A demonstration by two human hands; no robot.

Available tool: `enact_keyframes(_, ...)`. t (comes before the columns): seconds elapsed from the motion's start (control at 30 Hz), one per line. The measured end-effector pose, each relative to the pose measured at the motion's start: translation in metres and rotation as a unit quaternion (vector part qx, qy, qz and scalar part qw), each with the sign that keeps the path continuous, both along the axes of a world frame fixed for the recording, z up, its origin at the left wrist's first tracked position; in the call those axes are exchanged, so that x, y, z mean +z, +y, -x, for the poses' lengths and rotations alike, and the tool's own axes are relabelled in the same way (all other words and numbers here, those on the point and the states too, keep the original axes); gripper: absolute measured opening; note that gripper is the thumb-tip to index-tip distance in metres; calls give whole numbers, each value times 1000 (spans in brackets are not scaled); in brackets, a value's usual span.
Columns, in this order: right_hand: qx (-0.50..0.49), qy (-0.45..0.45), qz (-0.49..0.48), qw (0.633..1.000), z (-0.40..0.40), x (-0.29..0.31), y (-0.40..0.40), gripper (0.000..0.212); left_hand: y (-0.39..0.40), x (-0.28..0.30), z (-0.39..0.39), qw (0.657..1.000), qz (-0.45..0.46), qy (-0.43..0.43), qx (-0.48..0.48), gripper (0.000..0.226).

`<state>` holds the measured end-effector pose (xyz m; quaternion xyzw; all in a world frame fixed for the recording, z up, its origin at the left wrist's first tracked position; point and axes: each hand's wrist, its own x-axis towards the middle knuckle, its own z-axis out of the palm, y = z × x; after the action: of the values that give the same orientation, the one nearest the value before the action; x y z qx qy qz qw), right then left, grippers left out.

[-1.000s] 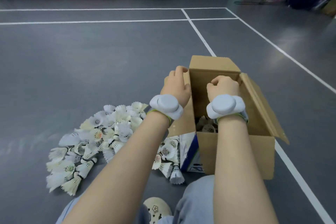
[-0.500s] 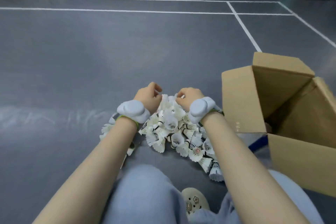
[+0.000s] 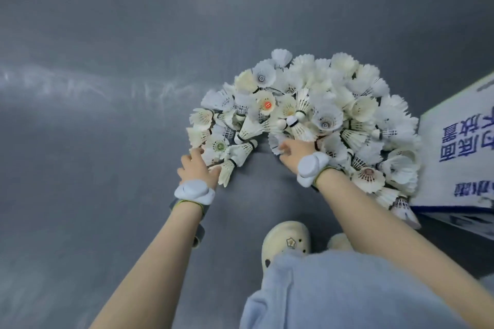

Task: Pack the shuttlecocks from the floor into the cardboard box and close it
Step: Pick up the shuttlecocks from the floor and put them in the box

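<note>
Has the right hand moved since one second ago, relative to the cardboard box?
Yes. The right hand left the box opening and went down to the shuttlecock pile on the floor, left of the cardboard box, its fingers reaching into the shuttlecocks.

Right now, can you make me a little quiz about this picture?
1. True or false: both hands reach the shuttlecocks.
2. Which side of the pile is the box on? A) left B) right C) behind
3. Fill in: the pile lies on the grey ____.

Key:
1. True. The left hand touches the pile's left edge and the right hand its near middle.
2. B. Only the box's printed side shows, at the right edge.
3. Floor.
</note>
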<state>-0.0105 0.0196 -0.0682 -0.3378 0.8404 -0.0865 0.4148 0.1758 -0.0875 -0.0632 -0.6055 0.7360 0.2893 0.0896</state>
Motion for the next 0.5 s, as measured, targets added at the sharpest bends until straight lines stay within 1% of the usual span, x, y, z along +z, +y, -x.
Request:
enact_keyframes(0.13,10,-23,76,997,-13,-26,-13,36,2,-38,5,999,28,5,-16,84)
enact_keyframes(0.27,90,-32,70,993,-17,-43,-36,48,-12,-59,20,999,28,26,-26,104)
enact_keyframes(0.33,106,-30,74,991,-18,-51,-45,57,-18,-63,24,999,22,24,-32,107)
enact_keyframes(0.47,140,-53,56,987,-20,-74,-58,72,-28,-68,26,997,9,-59,-41,107)
enact_keyframes(0.5,151,-48,50,986,-22,-78,-60,74,-29,-67,23,998,-1,-61,-36,104)
